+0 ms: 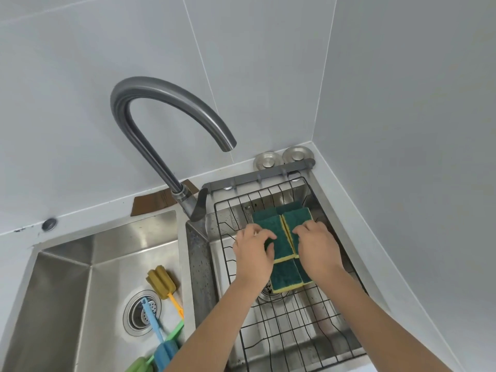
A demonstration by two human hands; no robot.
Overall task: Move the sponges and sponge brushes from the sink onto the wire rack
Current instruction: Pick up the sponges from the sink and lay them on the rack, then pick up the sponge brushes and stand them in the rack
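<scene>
Pressing down on green-and-yellow sponges [279, 238] on the black wire rack [292, 322], which sits over the right basin at about 4 o'clock in view. Left hand [253, 255] has fingers curled onto the left upper sponge, grip closed on its left edge. Right hand [316, 249] lies on the right upper sponge [295, 217], fingertips curled at its inner edge; whether it truly clamps or just rests, cannot tell. Sponges lie flat, green scrub face up, in a stacked cluster, long axes running roughly 11 to 5 o'clock. Two lower sponges [283, 276] stick out toward 5 o'clock from under the hands.

Left sink [64, 277] at 8 o'clock holds three sponge brushes. Mustard brush [161, 281]: head toward 11, orange handle toward 5. Blue brush [154, 322]: handle tip over the drain [135, 318], long axis 11 to 5, head at bottom edge. Green brush [174, 332]: handle running 1 to 7, head cut off by the frame. Grey faucet [161, 124] arches at 11 to 12 o'clock.
</scene>
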